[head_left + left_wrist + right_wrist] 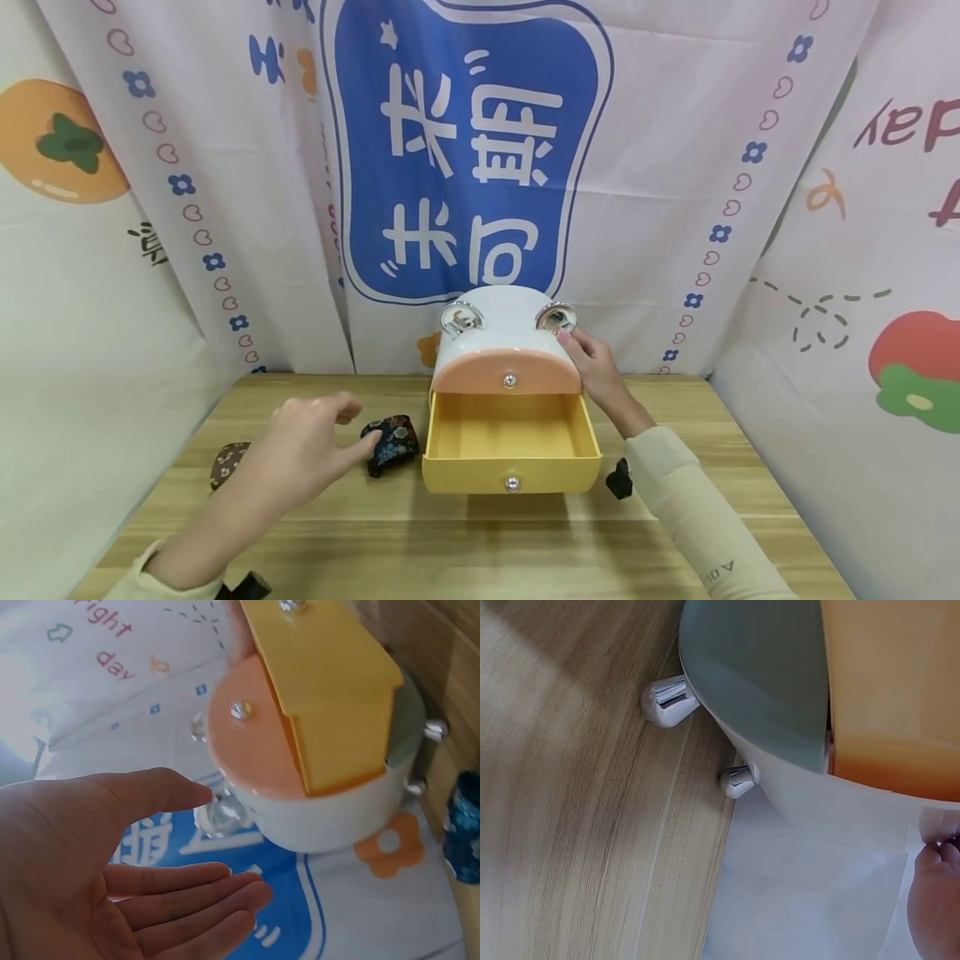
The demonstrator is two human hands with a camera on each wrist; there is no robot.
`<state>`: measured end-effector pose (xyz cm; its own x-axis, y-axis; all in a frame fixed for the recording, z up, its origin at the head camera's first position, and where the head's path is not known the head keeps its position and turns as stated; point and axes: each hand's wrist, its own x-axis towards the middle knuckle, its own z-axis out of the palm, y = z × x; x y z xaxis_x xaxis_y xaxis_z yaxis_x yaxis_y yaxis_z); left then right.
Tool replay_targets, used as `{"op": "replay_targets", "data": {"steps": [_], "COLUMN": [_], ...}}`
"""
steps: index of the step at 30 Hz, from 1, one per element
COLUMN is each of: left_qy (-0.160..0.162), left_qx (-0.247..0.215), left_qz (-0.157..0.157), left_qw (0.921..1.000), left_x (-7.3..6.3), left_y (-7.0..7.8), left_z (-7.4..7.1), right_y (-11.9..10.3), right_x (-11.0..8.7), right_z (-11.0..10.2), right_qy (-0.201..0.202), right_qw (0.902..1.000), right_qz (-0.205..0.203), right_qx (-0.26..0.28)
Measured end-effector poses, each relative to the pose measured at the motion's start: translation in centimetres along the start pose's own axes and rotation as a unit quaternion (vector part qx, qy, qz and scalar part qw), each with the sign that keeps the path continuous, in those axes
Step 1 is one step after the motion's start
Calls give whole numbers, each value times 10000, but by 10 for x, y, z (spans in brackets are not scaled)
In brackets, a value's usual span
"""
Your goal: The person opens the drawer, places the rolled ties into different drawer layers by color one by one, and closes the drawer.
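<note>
A small white storage box (501, 312), with round silver eye-like rings on top, stands at the back of the table. Its yellow drawer (512, 473) is pulled out and bare inside, below a shut orange drawer (480, 372). My right hand (596, 371) rests against the box's right side by one ring; in the right wrist view only part of that hand (936, 900) shows. Left of the drawer, my left hand (303, 442) hovers with fingers apart and nothing held. Close to its thumb in the head view lies a dark blue floral fabric item (392, 446).
A brown patterned fabric item (227, 463) lies on the left of the wooden table (360, 542), partly behind my left forearm. A small black object (619, 479) is by my right sleeve. Printed curtains (660, 167) stand behind and at both sides. Silver feet (667, 701) support the box.
</note>
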<state>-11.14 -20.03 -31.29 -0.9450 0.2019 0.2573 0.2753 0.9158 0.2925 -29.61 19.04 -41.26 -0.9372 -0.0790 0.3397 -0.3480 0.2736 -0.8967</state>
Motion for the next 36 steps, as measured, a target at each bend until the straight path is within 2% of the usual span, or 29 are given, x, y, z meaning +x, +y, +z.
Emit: {"op": "replay_targets", "data": {"steps": [4,9,14,19,25,29,33,36], "left_qy": [-216,-475,-493,-489,-879,-1229,-1384,-1380], "left_qx": [31,-7,125,125,38,-59,-248,-248], "left_qz": [-122,-404,-592,-769,-1268,-1703,-2067,-2184], "left_qw": [9997,9981,9969,9958,9880,9777,9682,9657], "left_x": [8,16,16,15,8,1,-5,-8], "left_y": [-24,-63,-106,-148,-193,-215,-230,-236], "left_z": [1,10,19,27,37,41,48,55], "right_y": [1,2,3,3,3,3,3,3], "right_x": [0,2,2,2,2,1,0,0], "right_z": [0,0,2,-1,-1,1,1,0], "right_qy": [10,45,42,2,-64,-21,27,24], "right_qw": [10000,9999,9999,10000,9998,9999,10000,10000], "right_qz": [-6,-27,-81,86,164,112,35,5], "right_qx": [-35,-88,-59,21,26,8,-42,-59]}}
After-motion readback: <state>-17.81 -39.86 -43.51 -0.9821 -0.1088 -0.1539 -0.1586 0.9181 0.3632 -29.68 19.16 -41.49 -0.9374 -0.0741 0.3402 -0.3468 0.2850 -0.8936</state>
